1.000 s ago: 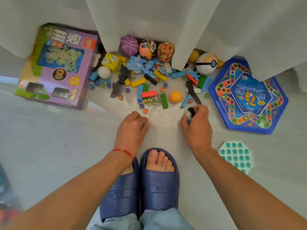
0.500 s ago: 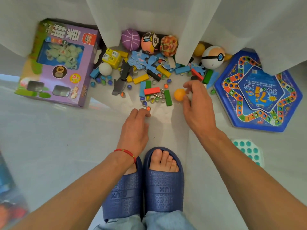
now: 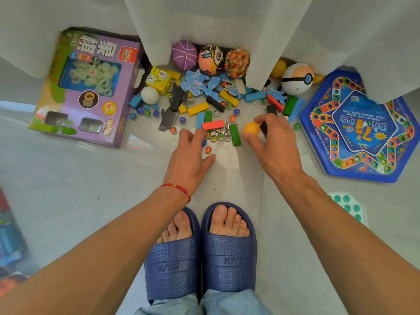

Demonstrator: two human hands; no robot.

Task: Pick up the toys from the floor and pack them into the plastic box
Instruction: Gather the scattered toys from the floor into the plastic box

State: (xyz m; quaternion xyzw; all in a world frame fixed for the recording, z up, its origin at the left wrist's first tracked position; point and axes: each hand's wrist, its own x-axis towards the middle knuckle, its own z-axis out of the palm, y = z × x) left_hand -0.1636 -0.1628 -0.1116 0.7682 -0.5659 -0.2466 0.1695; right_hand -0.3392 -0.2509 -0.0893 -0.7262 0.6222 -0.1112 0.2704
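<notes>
A heap of toys lies on the pale floor below a white curtain: coloured wooden blocks, several marbles, blue puzzle pieces and balls. My right hand (image 3: 271, 142) grips an orange ball (image 3: 250, 128) together with black blocks (image 3: 263, 129). My left hand (image 3: 189, 153) is spread flat with its fingers among the marbles (image 3: 207, 149), just below a red block (image 3: 213, 124) and a metal clip (image 3: 221, 130). A green block (image 3: 235, 138) lies between both hands. No plastic box is clearly in view.
A purple chess box (image 3: 91, 87) lies at the left, a blue hexagonal board game (image 3: 359, 130) at the right, a teal bubble toy (image 3: 347, 205) below it. Purple, cartoon and patterned balls (image 3: 184, 55) and a white-orange ball (image 3: 297, 78) line the curtain. My feet in blue slippers (image 3: 200, 253) stand close.
My right hand has closed round the orange ball while keeping the black blocks. My left hand has slid forward to the marbles beside the red block.
</notes>
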